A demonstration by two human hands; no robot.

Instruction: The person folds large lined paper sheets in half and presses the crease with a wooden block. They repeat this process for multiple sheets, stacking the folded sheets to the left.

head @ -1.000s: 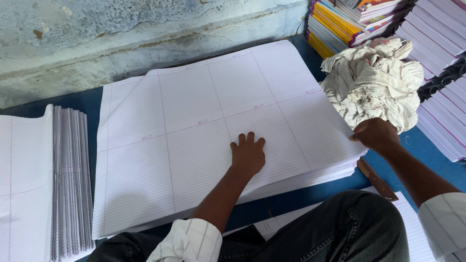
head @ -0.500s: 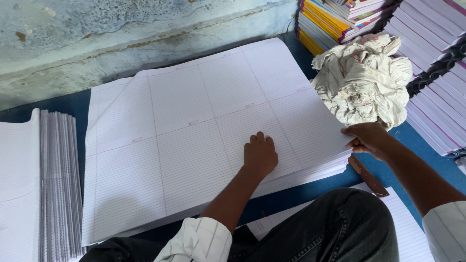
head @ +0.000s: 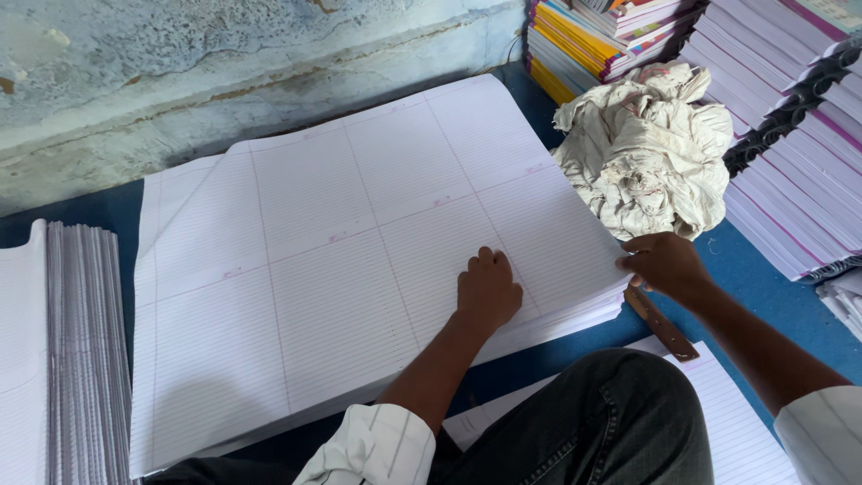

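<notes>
A thick stack of large white ruled sheets [head: 341, 260] lies on the blue floor in front of me. My left hand [head: 488, 289] rests knuckles-down on the top sheet near its front edge, fingers curled. My right hand [head: 663, 265] grips the stack's right front corner, pinching the sheet edge. Just below that hand, a brown flat strip [head: 663, 325] lies on the floor.
A crumpled white cloth [head: 651, 153] sits right of the stack. Piles of bound notebooks [head: 790, 135] fill the right side and back right [head: 593, 40]. Folded ruled sheets [head: 67, 350] stand at left. A rough wall [head: 224, 81] runs behind. My knee [head: 620, 422] is in front.
My right hand dropped from beside the cloth to the stack's right front corner and took hold of the edge. The left hand stayed on the top sheet.
</notes>
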